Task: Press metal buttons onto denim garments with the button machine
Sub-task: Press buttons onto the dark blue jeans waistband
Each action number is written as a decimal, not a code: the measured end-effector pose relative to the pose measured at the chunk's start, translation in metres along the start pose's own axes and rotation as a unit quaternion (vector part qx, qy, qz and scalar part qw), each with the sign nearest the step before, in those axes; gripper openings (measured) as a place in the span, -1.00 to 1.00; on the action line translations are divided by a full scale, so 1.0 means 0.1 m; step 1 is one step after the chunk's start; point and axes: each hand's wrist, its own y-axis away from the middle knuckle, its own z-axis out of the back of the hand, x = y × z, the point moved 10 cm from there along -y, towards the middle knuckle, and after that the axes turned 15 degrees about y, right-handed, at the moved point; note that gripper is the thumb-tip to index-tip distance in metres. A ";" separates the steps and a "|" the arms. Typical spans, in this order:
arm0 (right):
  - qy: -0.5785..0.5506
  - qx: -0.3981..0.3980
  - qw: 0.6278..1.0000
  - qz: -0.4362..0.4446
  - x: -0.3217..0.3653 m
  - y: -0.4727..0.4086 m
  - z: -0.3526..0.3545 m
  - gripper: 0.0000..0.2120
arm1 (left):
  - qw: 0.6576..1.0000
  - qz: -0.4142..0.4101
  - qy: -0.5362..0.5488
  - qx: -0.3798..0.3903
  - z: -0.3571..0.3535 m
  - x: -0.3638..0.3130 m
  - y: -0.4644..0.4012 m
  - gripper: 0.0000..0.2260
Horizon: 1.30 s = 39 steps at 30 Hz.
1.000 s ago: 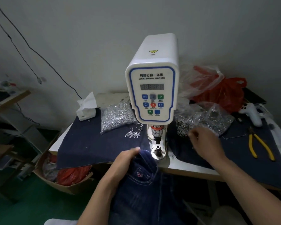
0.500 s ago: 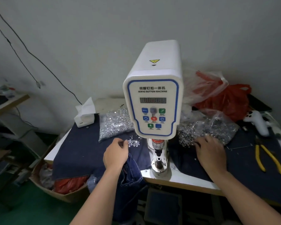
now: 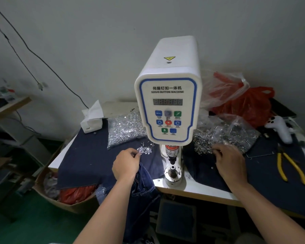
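The white servo button machine (image 3: 167, 103) stands mid-table, its lower die (image 3: 173, 168) bare. Dark blue jeans (image 3: 144, 187) hang off the table's front edge, left of the die. My left hand (image 3: 126, 164) grips the bunched top of the jeans, its fingertips at a small heap of loose silver tacks (image 3: 145, 149). My right hand (image 3: 231, 161) lies palm down to the right of the machine, fingertips curled at the edge of a pile of dark metal buttons (image 3: 201, 143); whether it pinches one is hidden.
A bag of silver tacks (image 3: 125, 127) and a tissue box (image 3: 92, 120) sit at the back left on the denim table cover (image 3: 84, 159). Yellow pliers (image 3: 289, 166), red plastic bags (image 3: 245, 103) and a white handset (image 3: 280, 127) lie right. A cardboard box (image 3: 48, 196) stands below left.
My left hand pulled the jeans left off the die and reached to the loose tacks. My right hand moved slightly forward to the button pile. The camera tilted down.
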 end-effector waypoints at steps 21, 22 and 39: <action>-0.570 0.409 0.622 -0.347 1.12 0.92 -0.37 -0.89 | 0.972 -0.050 0.226 0.034 0.16 0.02 0.25 -0.89; -0.577 0.418 0.603 -0.358 1.16 0.95 -0.37 -0.87 | 0.969 -0.055 0.239 0.043 0.16 0.01 0.27 -0.88; -0.606 0.433 0.529 -0.406 1.27 1.04 -0.40 -0.79 | 0.940 -0.121 0.281 0.149 -0.12 -0.46 0.81 -0.87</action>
